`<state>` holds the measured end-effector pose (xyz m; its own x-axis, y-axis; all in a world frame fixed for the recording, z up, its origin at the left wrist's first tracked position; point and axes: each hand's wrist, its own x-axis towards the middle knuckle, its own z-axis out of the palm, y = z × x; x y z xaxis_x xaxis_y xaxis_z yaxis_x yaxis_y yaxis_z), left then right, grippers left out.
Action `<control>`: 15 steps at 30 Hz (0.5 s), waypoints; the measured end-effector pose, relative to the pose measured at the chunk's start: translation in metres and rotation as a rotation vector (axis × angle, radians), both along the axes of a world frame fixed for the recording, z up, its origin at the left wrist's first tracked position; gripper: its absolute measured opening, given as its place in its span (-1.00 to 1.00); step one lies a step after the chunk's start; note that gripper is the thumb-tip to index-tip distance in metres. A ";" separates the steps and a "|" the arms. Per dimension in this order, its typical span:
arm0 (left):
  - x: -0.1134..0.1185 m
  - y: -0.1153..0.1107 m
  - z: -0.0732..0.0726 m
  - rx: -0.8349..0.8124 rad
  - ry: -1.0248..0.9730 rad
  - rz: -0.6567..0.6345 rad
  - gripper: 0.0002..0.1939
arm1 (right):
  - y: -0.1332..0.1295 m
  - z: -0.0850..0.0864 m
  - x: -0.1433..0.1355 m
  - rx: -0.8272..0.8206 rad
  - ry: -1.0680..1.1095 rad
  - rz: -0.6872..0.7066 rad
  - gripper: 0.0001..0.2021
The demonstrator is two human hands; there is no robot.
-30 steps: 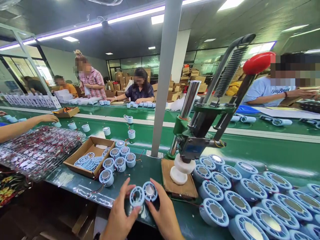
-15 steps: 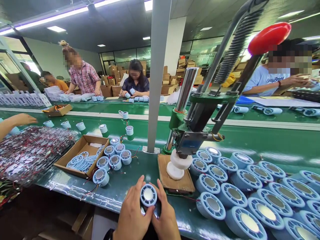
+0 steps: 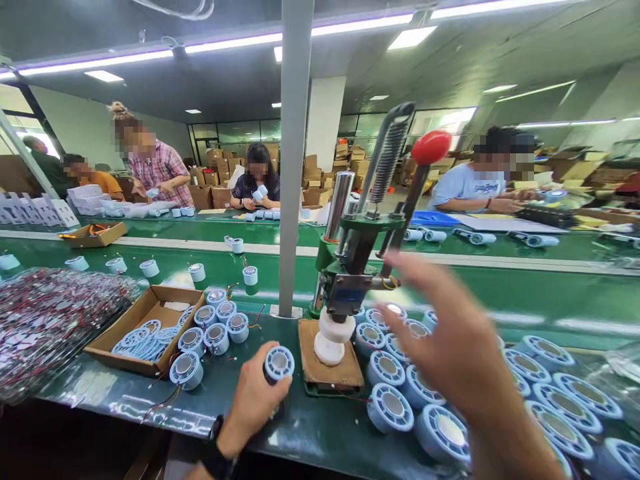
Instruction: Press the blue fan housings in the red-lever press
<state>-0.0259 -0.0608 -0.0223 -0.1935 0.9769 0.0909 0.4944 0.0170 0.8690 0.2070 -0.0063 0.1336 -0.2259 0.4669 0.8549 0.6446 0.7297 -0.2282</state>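
Observation:
My left hand (image 3: 257,383) is closed around a round part with a spoked light-blue rim and a silver centre (image 3: 279,363), its face turned up. It is held above the bench, left of the hand press (image 3: 349,293). My right hand (image 3: 450,333) is raised on the right, smeared by motion, fingers stretched out and apart with nothing in them. Behind its fingertips rises the press lever with its red knob (image 3: 432,147). Two white round blocks (image 3: 329,349) sit one above the other under the press head, over a brown board (image 3: 313,382).
Many similar light-blue cylinders (image 3: 391,407) stand right of the press, some hidden by my right hand. On the left are a carton of light-blue rings (image 3: 95,347), more cylinders (image 3: 186,370) and bagged wired parts (image 3: 65,320). A grey post (image 3: 289,200) stands behind. Co-workers sit and stand across the green belt.
My right hand has let go of the round part and swung up and right towards the press lever. My left hand keeps the part, moved slightly left and up. The view has shifted right.

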 end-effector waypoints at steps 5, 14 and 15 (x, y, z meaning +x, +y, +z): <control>0.024 0.053 0.029 0.102 -0.091 -0.117 -0.47 | 0.095 0.136 -0.001 0.054 0.228 -0.206 -0.74; 0.043 0.083 0.010 0.180 -0.355 -0.139 -0.45 | 0.132 0.136 -0.008 -0.076 0.410 0.021 -0.75; 0.046 0.082 0.009 0.183 -0.415 -0.165 -0.43 | 0.130 0.136 -0.008 -0.073 0.413 0.026 -0.75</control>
<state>0.0198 0.0216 -0.0132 -0.0938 0.9728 0.2119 0.0886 -0.2038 0.9750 0.1994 0.1234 0.2695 0.1162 0.5282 0.8412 0.4700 0.7168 -0.5150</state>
